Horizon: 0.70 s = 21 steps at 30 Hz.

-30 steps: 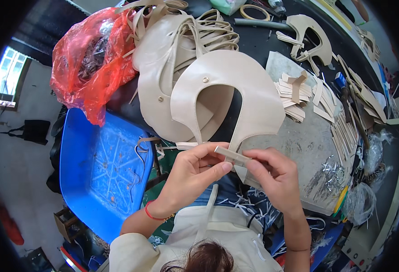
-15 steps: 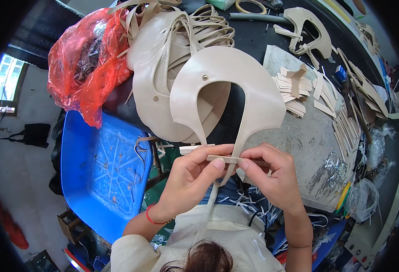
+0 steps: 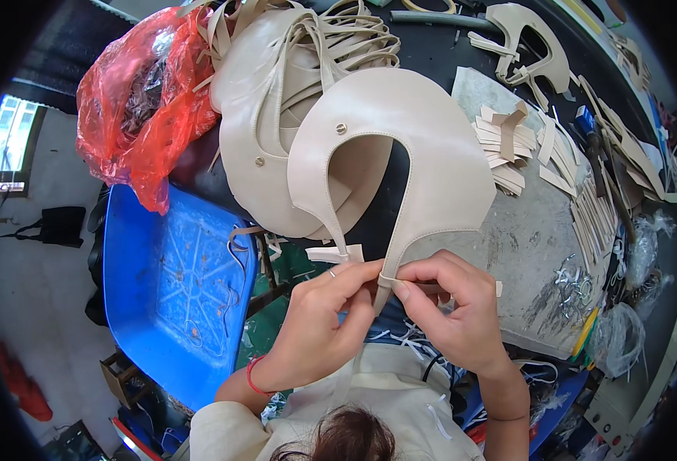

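Observation:
A beige leather panel (image 3: 438,161), curved like a horseshoe and stitched along its inner edge, lies before me with a round metal stud near the top of its opening. Its right leg narrows to a strap (image 3: 385,297) that runs down toward my lap. Around that strap goes a short beige leather strip (image 3: 388,283). My left hand (image 3: 323,319) is closed, pinching at the strap and strip from the left; its fingertips are partly hidden. From the right, my right hand (image 3: 454,307) pinches the strip between thumb and fingers, with a strip end sticking out past the fingers.
Similar beige panels (image 3: 250,115) are stacked behind, beside a red plastic bag (image 3: 142,107). A blue tub (image 3: 115,284) stands at the left. Cut strips (image 3: 507,146) and metal rings (image 3: 573,284) lie on a grey board (image 3: 507,261) at the right. Another horseshoe piece (image 3: 553,61) lies far right.
The strip lay flat across the strap before; now it is folded around it. Both hands have moved slightly down, and the left thumb has left the strip's front.

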Tool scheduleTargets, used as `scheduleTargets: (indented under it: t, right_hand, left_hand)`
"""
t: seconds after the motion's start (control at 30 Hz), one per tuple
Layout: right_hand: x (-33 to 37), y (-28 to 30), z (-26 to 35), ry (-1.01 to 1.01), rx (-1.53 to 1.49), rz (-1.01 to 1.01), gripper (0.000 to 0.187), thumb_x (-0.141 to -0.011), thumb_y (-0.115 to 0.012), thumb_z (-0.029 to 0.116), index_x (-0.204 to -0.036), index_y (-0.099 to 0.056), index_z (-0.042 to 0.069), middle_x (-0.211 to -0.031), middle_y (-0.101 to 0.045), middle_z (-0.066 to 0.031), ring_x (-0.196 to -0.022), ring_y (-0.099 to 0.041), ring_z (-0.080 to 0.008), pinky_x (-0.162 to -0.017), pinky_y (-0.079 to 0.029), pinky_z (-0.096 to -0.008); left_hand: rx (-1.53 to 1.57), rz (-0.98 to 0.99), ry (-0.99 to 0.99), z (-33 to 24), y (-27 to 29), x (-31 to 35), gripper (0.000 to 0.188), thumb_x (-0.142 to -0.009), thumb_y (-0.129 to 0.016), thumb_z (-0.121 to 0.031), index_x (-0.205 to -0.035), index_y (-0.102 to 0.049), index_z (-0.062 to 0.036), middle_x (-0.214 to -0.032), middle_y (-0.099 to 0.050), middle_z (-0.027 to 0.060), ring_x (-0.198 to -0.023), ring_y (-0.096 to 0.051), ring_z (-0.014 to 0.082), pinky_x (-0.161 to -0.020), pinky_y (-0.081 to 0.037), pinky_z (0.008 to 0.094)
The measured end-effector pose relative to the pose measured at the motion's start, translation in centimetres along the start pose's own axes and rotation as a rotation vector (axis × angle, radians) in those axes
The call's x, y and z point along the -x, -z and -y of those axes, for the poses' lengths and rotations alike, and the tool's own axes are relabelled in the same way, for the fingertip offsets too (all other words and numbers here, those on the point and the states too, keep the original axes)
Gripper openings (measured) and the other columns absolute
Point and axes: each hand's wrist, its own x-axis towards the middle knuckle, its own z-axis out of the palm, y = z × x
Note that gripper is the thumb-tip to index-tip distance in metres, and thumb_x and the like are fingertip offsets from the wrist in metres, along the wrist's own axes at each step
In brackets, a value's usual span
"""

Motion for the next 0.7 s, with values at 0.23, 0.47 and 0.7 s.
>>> scheduleTargets:
  t: [0.23,0.47,0.7]
  right_hand:
    - [0.5,0.3,1.1,-0.155,0.054,-0.04,0.017,-0.083,-0.066,0.006,-0.093,-0.054,-0.001,-0.077,-0.063,-0.008,-0.06,-0.061,-0.0114,-0.052,-0.047,-0.0243]
    - [1.9,0.3,-0.5,-0.041,0.045,-0.126,0.021,-0.085,-0.064,0.003,-0.098,-0.048,0.0,-0.078,-0.064,-0.0104,-0.068,-0.067,-0.0169,-0.06,-0.053,-0.0284]
    - [1.6,0.3,-0.3,-0.029,0.057,-0.128,0.02,-0.084,-0.064,0.001,-0.098,-0.049,0.0,-0.079,-0.064,-0.0107,-0.07,-0.067,-0.0172,-0.061,-0.053,-0.0284]
  left_hand:
    - [0.212,0.111,0.231,0.0,0.0,-0.2,0.023,-0.092,-0.053,-0.001,-0.113,-0.058,0.0081,-0.097,-0.066,0.0113,-0.089,-0.063,0.0142,-0.078,-0.052,0.0265]
    - [0.356,0.014,0.294,0.0,-1.2,-0.1,0.023,-0.095,-0.051,-0.006,-0.113,-0.056,0.0075,-0.096,-0.066,0.0131,-0.084,-0.066,0.0166,-0.077,-0.054,0.0282]
    - [0.357,-0.069,0.29,-0.1,-1.9,-0.2,0.021,-0.094,-0.053,-0.01,-0.104,-0.06,0.0081,-0.087,-0.068,0.0122,-0.077,-0.067,0.0144,-0.071,-0.056,0.0259]
